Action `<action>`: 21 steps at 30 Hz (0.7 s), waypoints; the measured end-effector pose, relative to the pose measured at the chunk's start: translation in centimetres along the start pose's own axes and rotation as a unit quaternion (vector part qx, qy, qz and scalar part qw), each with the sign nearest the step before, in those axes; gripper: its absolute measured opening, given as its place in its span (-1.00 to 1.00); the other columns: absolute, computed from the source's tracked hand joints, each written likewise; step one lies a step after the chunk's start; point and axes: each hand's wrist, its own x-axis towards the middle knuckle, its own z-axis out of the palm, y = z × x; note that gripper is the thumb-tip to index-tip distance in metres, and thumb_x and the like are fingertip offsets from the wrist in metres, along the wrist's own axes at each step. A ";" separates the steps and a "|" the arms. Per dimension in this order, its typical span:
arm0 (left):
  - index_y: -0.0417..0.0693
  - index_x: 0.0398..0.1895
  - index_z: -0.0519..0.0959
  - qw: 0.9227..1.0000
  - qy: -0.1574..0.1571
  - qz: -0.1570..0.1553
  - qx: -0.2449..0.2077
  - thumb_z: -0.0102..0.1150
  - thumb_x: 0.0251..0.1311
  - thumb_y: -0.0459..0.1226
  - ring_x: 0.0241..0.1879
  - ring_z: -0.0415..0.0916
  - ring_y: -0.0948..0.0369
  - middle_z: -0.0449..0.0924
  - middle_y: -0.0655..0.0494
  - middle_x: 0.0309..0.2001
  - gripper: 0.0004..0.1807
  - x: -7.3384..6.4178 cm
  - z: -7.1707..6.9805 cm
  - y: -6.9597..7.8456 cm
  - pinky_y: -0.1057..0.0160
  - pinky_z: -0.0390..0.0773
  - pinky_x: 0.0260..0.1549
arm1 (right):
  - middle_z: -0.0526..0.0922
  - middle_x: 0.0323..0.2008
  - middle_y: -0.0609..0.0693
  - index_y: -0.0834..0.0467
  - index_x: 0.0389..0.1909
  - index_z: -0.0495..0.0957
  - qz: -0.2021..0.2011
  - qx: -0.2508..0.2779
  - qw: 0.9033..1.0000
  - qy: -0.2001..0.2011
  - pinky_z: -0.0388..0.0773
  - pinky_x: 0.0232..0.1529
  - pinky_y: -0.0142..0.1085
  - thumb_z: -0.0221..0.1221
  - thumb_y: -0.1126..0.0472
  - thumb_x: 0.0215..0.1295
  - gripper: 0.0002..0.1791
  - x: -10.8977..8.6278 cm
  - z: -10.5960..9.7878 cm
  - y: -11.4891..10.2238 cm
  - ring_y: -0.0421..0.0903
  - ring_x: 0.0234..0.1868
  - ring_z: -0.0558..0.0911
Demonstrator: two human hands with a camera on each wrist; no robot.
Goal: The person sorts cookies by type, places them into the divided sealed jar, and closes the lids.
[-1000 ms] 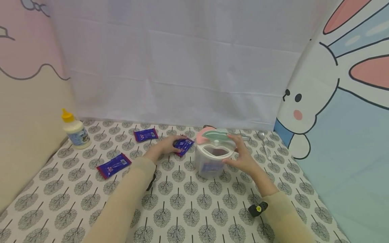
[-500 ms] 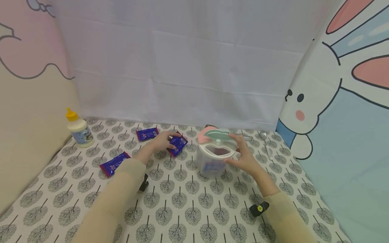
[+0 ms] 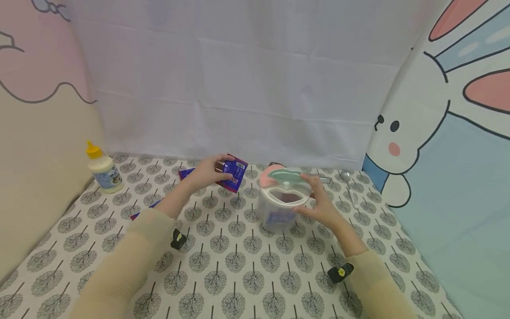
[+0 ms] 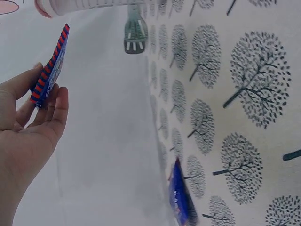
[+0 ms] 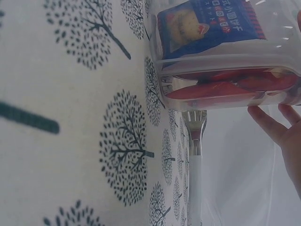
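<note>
My left hand [image 3: 208, 173] pinches a blue biscuit packet [image 3: 236, 173] with red ends between thumb and fingers; the left wrist view shows the packet [image 4: 51, 70] edge-on, above the cloth. At the centre right stands a clear storage canister [image 3: 275, 219] whose white lid has a pink flap and a raised green flap [image 3: 287, 176]. My right hand [image 3: 320, 207] grips its right side, fingers at the green flap and thumb lower down. Through the wall in the right wrist view, a blue biscuit packet [image 5: 207, 30] and red packets [image 5: 235, 87] lie in separate compartments.
Two more blue packets lie at the left, one [image 3: 185, 173] behind my left hand, the other [image 3: 146, 209] mostly hidden by the forearm. A yellow-capped bottle [image 3: 105, 175] stands far left. A spoon [image 3: 350, 188] lies right; a green slotted spatula [image 4: 136, 33] lies by the canister.
My left hand has slid the packet leftward from beside the canister, then lifted it off the cloth. The right hand stays on the canister.
</note>
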 end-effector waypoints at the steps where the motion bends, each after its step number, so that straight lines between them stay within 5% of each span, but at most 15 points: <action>1: 0.09 0.31 0.32 1.000 0.006 0.005 -0.004 0.27 0.16 -0.22 0.04 0.46 0.00 0.44 -0.10 0.10 -0.38 -0.2 -0.2 0.6 0.14 0.64 -0.18 | 0.15 0.10 0.37 0.30 0.32 0.05 0.002 -0.001 1.000 -0.001 0.49 0.02 0.18 0.37 0.49 -0.23 0.02 0.0 0.0 0.0 0.17 0.09 0.34; 11: 0.02 0.19 0.43 0.991 0.054 0.101 -0.063 0.27 0.15 -0.29 -0.03 0.54 0.05 0.45 0.04 0.11 -0.50 -2.4 -0.9 6.6 0.22 0.63 -0.11 | 0.18 0.09 0.38 0.29 0.31 0.05 0.001 -0.006 1.000 0.003 0.52 0.00 0.15 0.38 0.48 -0.25 0.02 0.2 -0.1 -0.3 0.19 0.08 0.38; 17: 0.06 0.12 0.49 0.981 0.077 0.148 -0.101 0.33 0.07 -0.32 -0.10 0.58 0.11 0.49 0.07 0.03 -0.51 -3.2 0.7 8.9 0.27 0.65 -0.15 | 0.16 0.12 0.40 0.30 0.31 0.05 0.001 -0.002 1.000 0.003 0.51 0.00 0.17 0.38 0.47 -0.24 0.01 0.2 -0.1 -0.1 0.26 0.09 0.37; 21: -0.06 0.10 0.49 0.963 0.099 0.215 -0.129 0.32 0.04 -0.42 -0.13 0.58 0.08 0.49 0.01 0.00 -0.51 -2.8 2.6 9.5 0.28 0.65 -0.18 | 0.17 0.12 0.37 0.31 0.31 0.06 0.006 -0.009 1.000 0.003 0.52 0.02 0.13 0.38 0.47 -0.24 0.02 0.2 -0.1 -0.1 0.23 0.10 0.37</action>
